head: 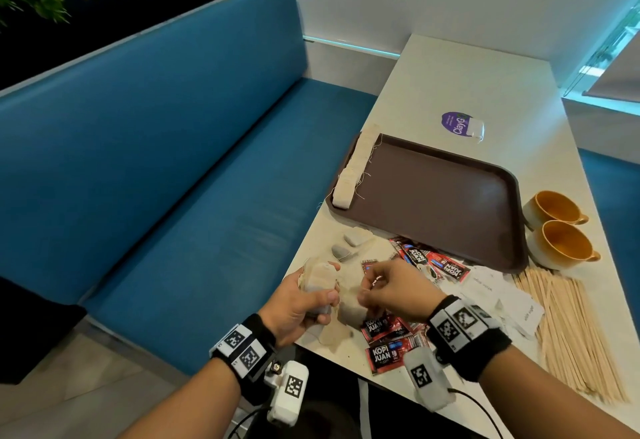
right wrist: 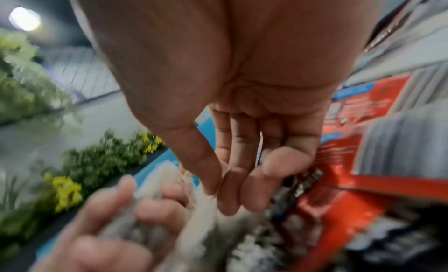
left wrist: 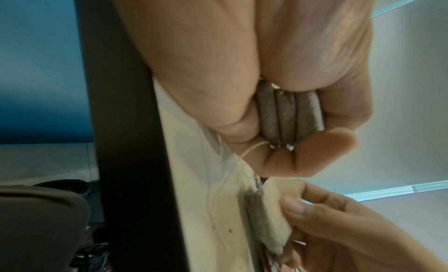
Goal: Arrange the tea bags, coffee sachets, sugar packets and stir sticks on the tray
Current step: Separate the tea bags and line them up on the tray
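My left hand [head: 311, 296] grips a small stack of tea bags [head: 320, 282], seen edge-on as three grey pads [left wrist: 288, 115] between thumb and fingers. My right hand [head: 377, 291] pinches another tea bag [head: 349, 303] beside it, thumb against fingers [right wrist: 218, 190] on the pale paper [left wrist: 269, 218]. A row of tea bags [head: 356, 165] lies along the left rim of the brown tray [head: 450, 203]. Red coffee sachets [head: 433, 262] are strewn between my hands and the tray, more sachets [head: 388, 338] under my right wrist. White sugar packets [head: 512, 300] and a bundle of wooden stir sticks [head: 568, 327] lie to the right.
Two orange-lined cups [head: 557, 227] stand right of the tray. Two loose tea bags [head: 346, 246] lie near the table's left edge. A purple sticker [head: 457, 123] sits beyond the tray. A blue bench [head: 156, 179] runs along the left of the white table [head: 467, 75].
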A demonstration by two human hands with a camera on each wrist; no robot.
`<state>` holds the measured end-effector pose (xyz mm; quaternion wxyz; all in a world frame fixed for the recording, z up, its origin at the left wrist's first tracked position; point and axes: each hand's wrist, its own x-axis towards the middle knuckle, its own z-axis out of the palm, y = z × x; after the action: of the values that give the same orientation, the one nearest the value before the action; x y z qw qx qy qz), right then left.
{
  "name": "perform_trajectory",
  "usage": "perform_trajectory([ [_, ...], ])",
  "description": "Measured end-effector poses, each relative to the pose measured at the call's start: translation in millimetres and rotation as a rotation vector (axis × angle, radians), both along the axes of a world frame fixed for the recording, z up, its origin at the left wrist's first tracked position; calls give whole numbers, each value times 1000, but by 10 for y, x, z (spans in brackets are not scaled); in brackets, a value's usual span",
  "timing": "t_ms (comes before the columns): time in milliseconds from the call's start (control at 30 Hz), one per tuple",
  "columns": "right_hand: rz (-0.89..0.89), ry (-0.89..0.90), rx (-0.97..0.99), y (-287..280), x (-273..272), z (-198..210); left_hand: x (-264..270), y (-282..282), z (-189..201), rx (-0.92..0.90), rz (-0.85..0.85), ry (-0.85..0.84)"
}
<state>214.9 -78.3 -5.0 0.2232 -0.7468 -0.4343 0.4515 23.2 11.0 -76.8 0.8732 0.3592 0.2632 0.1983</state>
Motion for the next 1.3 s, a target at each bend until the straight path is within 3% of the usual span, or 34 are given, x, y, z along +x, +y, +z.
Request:
perform_trajectory([
  [67,50,-259,14,6,-7,-102,1,-1,-3,-1,-3,-5],
  [133,67,-381,38,24,-5,-136,2,1,-2,-1,-4,-5],
  [700,292,-626,-21,101,-141,-162,-5,6,-8,-3,-14,-5],
  [800,240,-566,14,102,-96,-118,-8,-4,11,-3,-10,-3],
  [1067,-93,-191,328,22,130,230,-5,-11,23,0,-6,27],
  [1200,-146,159,409,85,80,360,9,-24,22,6,17,28],
  [1300,-46,328,322,159,-32,336,32,-29,59,-8,51,61],
])
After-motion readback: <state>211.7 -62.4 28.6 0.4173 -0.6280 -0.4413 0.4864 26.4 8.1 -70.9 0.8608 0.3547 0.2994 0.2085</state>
